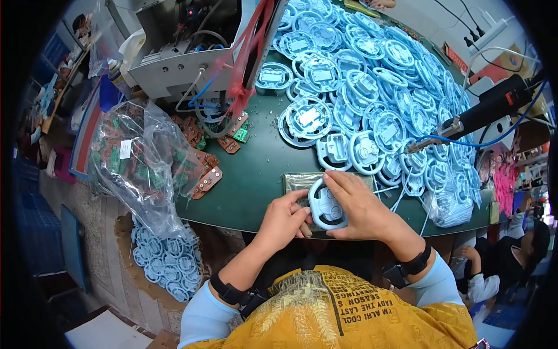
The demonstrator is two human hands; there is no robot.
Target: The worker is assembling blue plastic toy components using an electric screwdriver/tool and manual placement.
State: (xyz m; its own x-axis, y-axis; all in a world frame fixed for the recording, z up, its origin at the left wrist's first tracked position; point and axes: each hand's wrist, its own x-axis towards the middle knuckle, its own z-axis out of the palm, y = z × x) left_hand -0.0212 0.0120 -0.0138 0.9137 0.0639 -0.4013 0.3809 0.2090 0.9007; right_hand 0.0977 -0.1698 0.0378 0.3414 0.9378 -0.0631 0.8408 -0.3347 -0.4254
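Note:
A light-blue toy steering wheel (329,205) is held up at the front edge of the green table. My right hand (361,208) grips its right side, fingers over the top and thumb near the bottom rim. At the left rim, my left hand (285,220) is closed, its fingertips pressed against the wheel. A small tan piece (306,230) shows below those fingers; its kind is unclear. Behind the wheel lies a flat, wrapped olive-coloured block (294,181), partly covered by the wheel and my right hand.
A large heap of blue wheels (366,87) fills the table's far right. At left are a clear bag of circuit boards (136,154), loose boards (207,181) and a metal machine (174,72). A black tool on an arm (494,107) reaches in from the right. A sack of blue parts (165,262) stands below.

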